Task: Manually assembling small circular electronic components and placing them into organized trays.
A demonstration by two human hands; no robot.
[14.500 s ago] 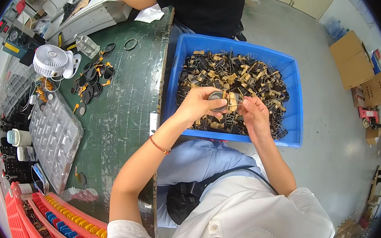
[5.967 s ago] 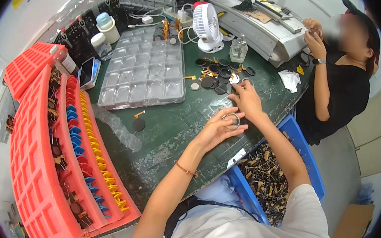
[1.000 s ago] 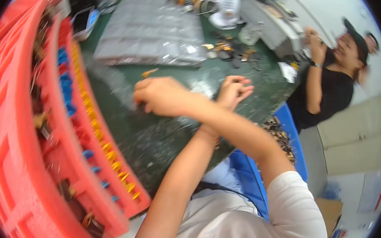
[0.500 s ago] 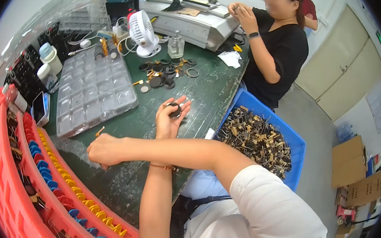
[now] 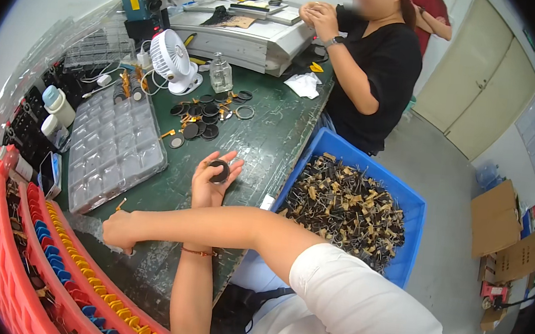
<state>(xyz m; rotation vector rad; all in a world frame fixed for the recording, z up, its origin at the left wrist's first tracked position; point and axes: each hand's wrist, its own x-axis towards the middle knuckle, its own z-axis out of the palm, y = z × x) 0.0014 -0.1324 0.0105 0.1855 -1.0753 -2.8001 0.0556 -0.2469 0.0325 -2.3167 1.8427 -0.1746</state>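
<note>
My left hand (image 5: 212,184) is palm up over the green table, its fingers curled round a black round disc (image 5: 219,172). My right arm crosses over the left forearm. At the table's left side, my right hand (image 5: 120,229) is closed low near the table top, with a small orange strip (image 5: 122,204) sticking up from it; the rest of what it grips is hidden. Beyond my left hand lies a loose pile of black discs (image 5: 208,114), several with orange strips. A grey ring (image 5: 245,112) lies beside them. Left of the pile is a clear compartment tray (image 5: 113,147).
Red racks (image 5: 78,290) with yellow, blue and red clips curve along the left. A blue bin (image 5: 410,243) full of binder clips stands at the right. A white fan (image 5: 172,60) and a glass jar (image 5: 221,74) stand farther back. A co-worker (image 5: 378,68) sits across the corner.
The whole view has shifted, so table, bin and hands appear farther left. My left hand still holds the disc and my right hand stays closed at the table's left side.
</note>
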